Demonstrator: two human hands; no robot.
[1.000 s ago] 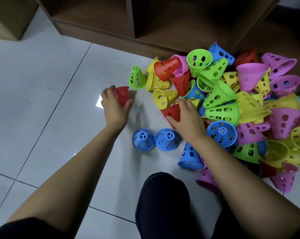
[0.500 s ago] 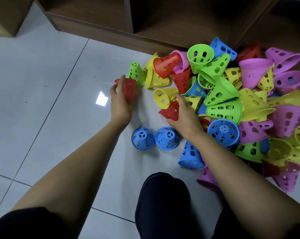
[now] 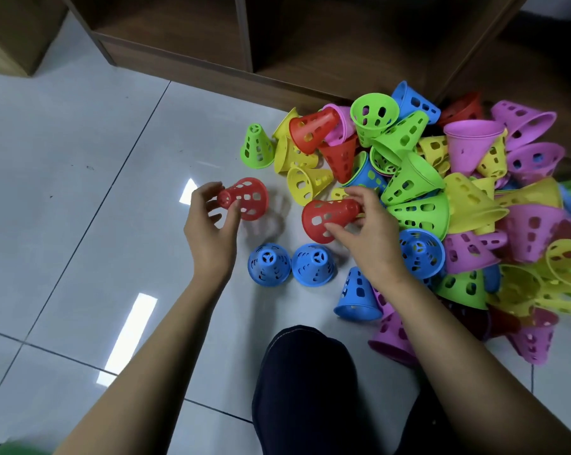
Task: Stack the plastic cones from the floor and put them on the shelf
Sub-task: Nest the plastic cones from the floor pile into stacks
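While left grip [image 3: 211,224] pinches one red cone [image 3: 249,198] and right grip [image 3: 364,234] a second red cone [image 3: 323,218] mid-frame, both look light and stiff, best held by narrow tops.

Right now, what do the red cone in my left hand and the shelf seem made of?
Red cone in your left hand: moulded plastic, likely; glossy, thin-walled, punched with holes. Shelf: wood or wood-look laminate; brown grain, matte, cannot tell which.
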